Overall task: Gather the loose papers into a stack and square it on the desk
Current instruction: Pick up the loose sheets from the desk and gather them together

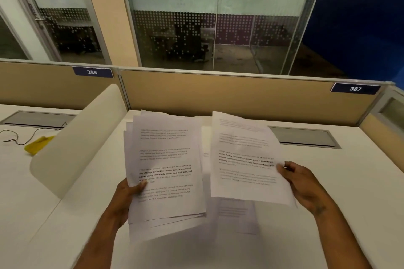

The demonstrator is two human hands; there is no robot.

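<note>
My left hand [129, 192] grips an uneven stack of printed white papers [166, 159] by its left edge, held up above the white desk [328, 181]; the sheets are fanned and misaligned. My right hand [301, 183] pinches a single printed sheet [244, 159] by its right edge, lifted beside the stack and not touching it. Under that sheet another printed paper [238, 216] lies flat on the desk, partly hidden.
A cream curved divider [76, 144] stands at the left. Beyond it lie a yellow object [37, 144] and a dark cable [21, 135]. A grey cable hatch [303, 136] is set in the desk at back right. Tan partition panels [218, 94] close the far side.
</note>
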